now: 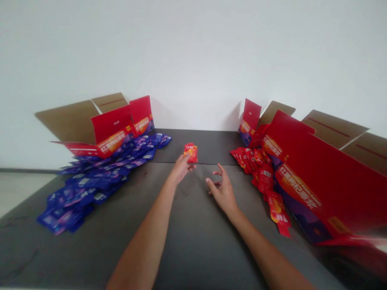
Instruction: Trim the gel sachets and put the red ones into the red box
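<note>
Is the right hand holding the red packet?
No, the left hand pinches the red packet, while the right hand is open and holds nothing.

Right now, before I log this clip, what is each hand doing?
Left hand: closed, holding a red packet.
Right hand: open, holding nothing.

We see a small red-and-orange sachet [191, 153], upright and pinched at the fingertips of our left hand [181, 169]. Our right hand [223, 192] is empty, its fingers spread and slightly curled, near the left. Further right lies a loose, overlapping heap of similar red sachets [250, 165].
</note>
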`<control>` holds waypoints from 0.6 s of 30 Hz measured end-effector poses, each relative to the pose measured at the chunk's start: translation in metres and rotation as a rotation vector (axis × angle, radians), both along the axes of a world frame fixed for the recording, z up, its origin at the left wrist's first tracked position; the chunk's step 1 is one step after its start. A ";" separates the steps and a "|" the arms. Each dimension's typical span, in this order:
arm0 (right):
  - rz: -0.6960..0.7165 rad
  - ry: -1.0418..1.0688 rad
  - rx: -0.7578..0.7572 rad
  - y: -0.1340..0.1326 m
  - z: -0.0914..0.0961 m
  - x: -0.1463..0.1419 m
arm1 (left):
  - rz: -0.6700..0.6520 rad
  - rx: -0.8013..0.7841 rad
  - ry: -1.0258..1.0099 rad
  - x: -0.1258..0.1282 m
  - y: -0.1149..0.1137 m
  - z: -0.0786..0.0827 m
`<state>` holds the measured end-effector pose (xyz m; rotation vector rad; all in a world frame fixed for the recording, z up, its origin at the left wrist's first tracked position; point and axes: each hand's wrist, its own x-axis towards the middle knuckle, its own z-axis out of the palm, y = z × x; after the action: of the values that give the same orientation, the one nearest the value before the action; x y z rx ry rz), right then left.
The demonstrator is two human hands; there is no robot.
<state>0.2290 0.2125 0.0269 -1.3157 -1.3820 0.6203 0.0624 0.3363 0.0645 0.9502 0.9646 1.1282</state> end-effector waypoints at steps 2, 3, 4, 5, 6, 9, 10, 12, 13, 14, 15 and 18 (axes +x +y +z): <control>0.044 -0.068 0.028 -0.004 -0.002 -0.003 | 0.047 -0.023 0.042 0.004 0.030 0.003; 0.073 -0.120 0.053 -0.005 -0.002 -0.005 | 0.067 -0.031 0.065 0.007 0.045 0.004; 0.104 -0.168 0.074 -0.007 -0.002 -0.006 | 0.085 -0.037 0.088 0.010 0.060 0.005; 0.132 -0.209 0.085 -0.007 -0.002 -0.007 | 0.102 -0.039 0.110 0.013 0.076 0.006; 0.152 -0.241 0.085 -0.007 -0.001 -0.007 | 0.118 -0.039 0.133 0.016 0.091 0.006; 0.180 -0.318 0.058 -0.004 0.001 -0.008 | 0.167 -0.035 0.209 0.023 0.135 0.001; 0.185 -0.336 0.052 -0.003 0.001 -0.008 | 0.182 -0.032 0.239 0.024 0.149 -0.002; 0.194 -0.347 0.046 0.000 0.002 -0.008 | 0.214 -0.025 0.309 0.024 0.174 -0.009; 0.204 -0.344 0.041 0.000 0.002 -0.008 | 0.232 -0.019 0.347 0.023 0.185 -0.013; 0.216 -0.340 0.033 0.001 0.001 -0.007 | 0.255 -0.011 0.388 0.021 0.196 -0.016; 0.235 -0.339 0.026 0.001 0.001 -0.007 | 0.284 -0.001 0.430 0.019 0.206 -0.020; 0.301 -0.348 0.009 0.001 -0.002 -0.007 | 0.395 0.036 0.564 0.009 0.233 -0.026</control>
<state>0.2222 0.2132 0.0252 -1.2579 -1.8885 0.6012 0.0710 0.5691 0.0382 1.1691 1.6481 1.2268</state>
